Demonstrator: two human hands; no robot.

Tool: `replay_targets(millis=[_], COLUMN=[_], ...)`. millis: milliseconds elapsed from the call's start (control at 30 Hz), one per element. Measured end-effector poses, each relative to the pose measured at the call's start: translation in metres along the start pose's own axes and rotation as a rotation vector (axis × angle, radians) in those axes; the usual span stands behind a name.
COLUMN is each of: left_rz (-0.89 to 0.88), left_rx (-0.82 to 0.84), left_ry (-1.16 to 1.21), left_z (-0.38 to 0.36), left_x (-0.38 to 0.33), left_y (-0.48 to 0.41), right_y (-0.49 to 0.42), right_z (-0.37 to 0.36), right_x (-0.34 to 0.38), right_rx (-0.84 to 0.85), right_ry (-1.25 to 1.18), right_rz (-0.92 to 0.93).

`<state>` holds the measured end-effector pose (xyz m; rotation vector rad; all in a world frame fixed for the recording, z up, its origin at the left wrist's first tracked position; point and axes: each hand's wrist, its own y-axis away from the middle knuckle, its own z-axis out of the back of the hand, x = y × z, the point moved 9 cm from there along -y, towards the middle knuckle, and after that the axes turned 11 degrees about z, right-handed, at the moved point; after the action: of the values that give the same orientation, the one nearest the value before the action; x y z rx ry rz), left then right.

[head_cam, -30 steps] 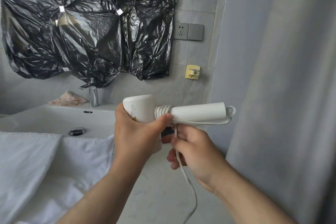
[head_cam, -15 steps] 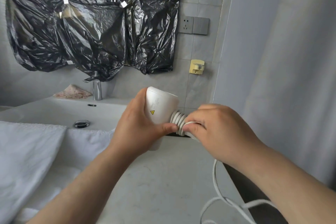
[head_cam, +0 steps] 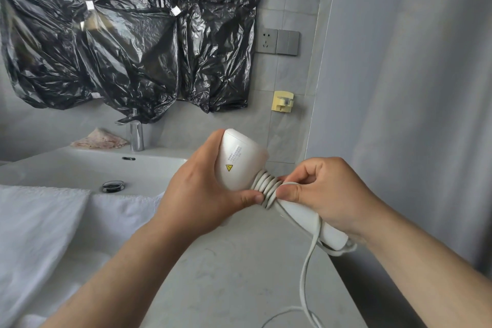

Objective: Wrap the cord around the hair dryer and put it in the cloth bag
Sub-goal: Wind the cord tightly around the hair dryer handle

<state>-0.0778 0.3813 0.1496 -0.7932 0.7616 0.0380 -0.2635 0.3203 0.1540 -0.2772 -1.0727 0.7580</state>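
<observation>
Loose cord (head_cam: 306,271) hangs above the counter (head_cam: 229,282), near its right edge. Just beyond, both hands hold the dryer (head_cam: 241,160) in the air. The right hand (head_cam: 330,194) pinches the cord against the handle beside the tight coils. The left hand (head_cam: 199,200) grips the body, its thumb touching the coils. A towel (head_cam: 40,234) drapes the counter's left side. Farther back are the sink (head_cam: 80,168) and tap (head_cam: 136,136).

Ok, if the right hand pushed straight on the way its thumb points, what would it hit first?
The right hand would meet the wound cord coils almost at once, it looks; the left hand, thumb first, lies just beyond.
</observation>
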Motion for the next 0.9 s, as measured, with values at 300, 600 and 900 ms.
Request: replay_targets(millis=[300, 600, 900], left_rz=[0.001, -0.054, 0.101], left_rx=[0.109, 0.141, 0.324], left_ry=[-0.041, -0.025, 0.66], left_z=[0.0, 0.007, -0.002], left_x=[0.006, -0.003, 0.018], left_y=[-0.006, -0.01, -0.008], right_y=[-0.004, -0.009, 0.0], right_z=[-0.023, -0.021, -0.036], right_x=[-0.012, -0.011, -0.005], right_rx=[0.298, 0.309, 0.353], right_ry=[-0.039, 0.087, -0.543], right_rz=[-0.079, 0.032, -0.075])
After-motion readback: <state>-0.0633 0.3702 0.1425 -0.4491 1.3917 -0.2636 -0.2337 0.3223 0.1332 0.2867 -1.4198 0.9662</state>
